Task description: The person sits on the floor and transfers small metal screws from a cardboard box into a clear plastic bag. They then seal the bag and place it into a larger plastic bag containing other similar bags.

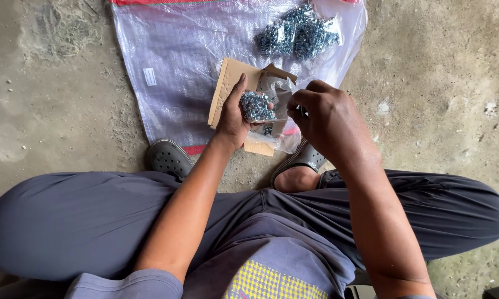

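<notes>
Left hand (233, 119) cups screws (256, 107) above cardboard box (230, 83); right hand (321, 119) fingers pinched, contents hidden. Sorting step underway, likely; steady palm needed.

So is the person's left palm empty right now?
No, the left hand cups a small heap of shiny metal screws in its palm, over the open cardboard box.

A clear woven plastic sheet (172, 61) lies spread on the rough concrete floor (44, 94), with bagged screws (299, 33) heaped near its far edge, and a dark sandal (168, 158) rests at its near edge
</notes>
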